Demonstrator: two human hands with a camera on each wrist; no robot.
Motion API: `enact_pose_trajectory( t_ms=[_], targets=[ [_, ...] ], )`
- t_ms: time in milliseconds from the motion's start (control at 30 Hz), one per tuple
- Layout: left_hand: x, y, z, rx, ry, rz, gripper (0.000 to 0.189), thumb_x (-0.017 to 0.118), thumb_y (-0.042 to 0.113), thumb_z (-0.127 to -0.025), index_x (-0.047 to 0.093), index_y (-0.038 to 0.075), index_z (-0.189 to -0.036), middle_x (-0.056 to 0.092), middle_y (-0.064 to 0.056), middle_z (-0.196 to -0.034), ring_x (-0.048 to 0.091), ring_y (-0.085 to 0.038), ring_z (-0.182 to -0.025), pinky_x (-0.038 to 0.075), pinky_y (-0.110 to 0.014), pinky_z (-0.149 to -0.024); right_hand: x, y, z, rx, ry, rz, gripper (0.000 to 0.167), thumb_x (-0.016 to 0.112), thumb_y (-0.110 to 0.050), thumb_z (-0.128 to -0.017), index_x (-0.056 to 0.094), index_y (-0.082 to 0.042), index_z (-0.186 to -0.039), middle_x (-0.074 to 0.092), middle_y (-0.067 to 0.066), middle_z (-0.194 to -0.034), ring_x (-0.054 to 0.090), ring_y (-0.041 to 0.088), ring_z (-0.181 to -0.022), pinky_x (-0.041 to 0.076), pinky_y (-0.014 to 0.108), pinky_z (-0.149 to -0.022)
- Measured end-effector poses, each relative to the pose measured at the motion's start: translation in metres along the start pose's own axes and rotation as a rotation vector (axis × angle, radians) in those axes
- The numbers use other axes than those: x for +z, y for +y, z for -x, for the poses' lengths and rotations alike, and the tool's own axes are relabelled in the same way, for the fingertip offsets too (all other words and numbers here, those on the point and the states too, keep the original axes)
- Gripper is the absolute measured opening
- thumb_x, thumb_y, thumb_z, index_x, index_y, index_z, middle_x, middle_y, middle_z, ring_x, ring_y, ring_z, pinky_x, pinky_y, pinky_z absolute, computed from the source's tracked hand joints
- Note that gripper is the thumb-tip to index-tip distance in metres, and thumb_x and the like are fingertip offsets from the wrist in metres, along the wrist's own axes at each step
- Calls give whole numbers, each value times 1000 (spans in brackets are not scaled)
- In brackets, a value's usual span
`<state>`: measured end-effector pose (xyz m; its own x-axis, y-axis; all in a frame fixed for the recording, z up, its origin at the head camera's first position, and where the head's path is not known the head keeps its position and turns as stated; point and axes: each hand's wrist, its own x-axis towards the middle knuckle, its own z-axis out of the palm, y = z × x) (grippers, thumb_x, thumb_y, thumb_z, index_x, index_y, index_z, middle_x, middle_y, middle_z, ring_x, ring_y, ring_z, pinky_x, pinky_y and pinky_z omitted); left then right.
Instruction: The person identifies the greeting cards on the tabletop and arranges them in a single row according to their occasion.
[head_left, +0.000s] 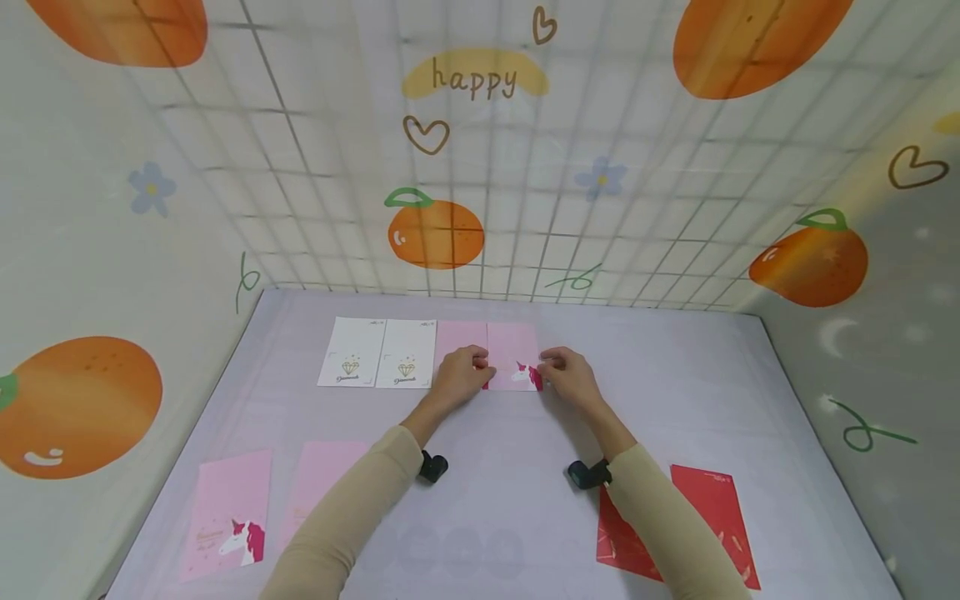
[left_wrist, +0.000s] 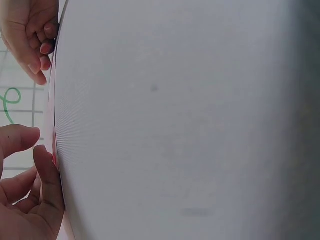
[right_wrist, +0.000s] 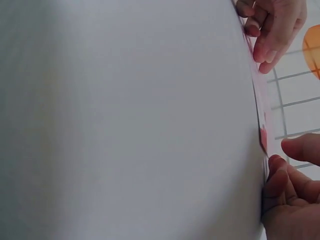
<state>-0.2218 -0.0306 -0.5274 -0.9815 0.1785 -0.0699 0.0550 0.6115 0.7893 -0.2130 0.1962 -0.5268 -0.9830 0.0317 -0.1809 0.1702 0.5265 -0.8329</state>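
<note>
A pink card with a unicorn [head_left: 513, 357] lies flat at the end of a row along the back of the table. My left hand [head_left: 461, 373] rests at its left edge, over part of a neighbouring pink card [head_left: 459, 335], whose lower part is hidden. At the unicorn card's right edge are the fingertips of my right hand [head_left: 572, 377]. In the left wrist view a gap shows between thumb and forefinger of the left hand [left_wrist: 32, 195]. The right hand [right_wrist: 292, 195] likewise has its thumb apart from its fingers in the right wrist view.
Two white cards with diamond prints [head_left: 351, 354] continue the row leftward. Front left lie a pink unicorn card [head_left: 228, 512] and another pink card [head_left: 322, 479], partly under the left sleeve. Red cards [head_left: 712, 508] lie beneath the right forearm. Patterned curtains [head_left: 517, 167] surround the table.
</note>
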Motion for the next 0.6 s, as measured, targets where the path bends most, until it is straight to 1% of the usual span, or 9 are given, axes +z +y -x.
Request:
enact_pose_trajectory(
  t_ms=[167, 300, 467, 600],
  targets=[
    [-1, -1, 1, -10, -3, 19, 36, 73, 22, -92, 67, 2, -121, 71, -5, -103, 64, -21, -96, 54, -36, -84, 0, -1, 0, 0, 5, 4, 28, 65, -17, -95, 65, -4, -121, 65, 12, -103, 61, 26, -87, 55, 34, -76],
    [-5, 1, 4, -2, 3, 43, 34, 73, 22, -92, 66, 3, -120, 70, -4, -101, 64, -21, -96, 54, -37, -84, 0, -2, 2, 0, 7, 1, 29, 63, -18, -97, 64, -6, -124, 65, 12, -106, 62, 25, -86, 55, 34, -76],
    [-18, 10, 12, 42, 4, 81, 34, 73, 20, -92, 66, 3, -120, 69, -4, -101, 66, -21, -95, 54, -36, -81, -3, -5, 6, -18, 8, -25, 30, 64, -19, -98, 63, -7, -125, 65, 13, -106, 62, 26, -87, 55, 33, -72],
    [-29, 15, 21, 69, 11, 98, 37, 73, 21, -91, 66, 2, -122, 70, -3, -102, 67, -21, -94, 55, -36, -81, -5, -15, 16, -78, 6, -56, 30, 65, -16, -97, 64, -3, -124, 65, 15, -104, 62, 29, -89, 55, 32, -72]
  ],
)
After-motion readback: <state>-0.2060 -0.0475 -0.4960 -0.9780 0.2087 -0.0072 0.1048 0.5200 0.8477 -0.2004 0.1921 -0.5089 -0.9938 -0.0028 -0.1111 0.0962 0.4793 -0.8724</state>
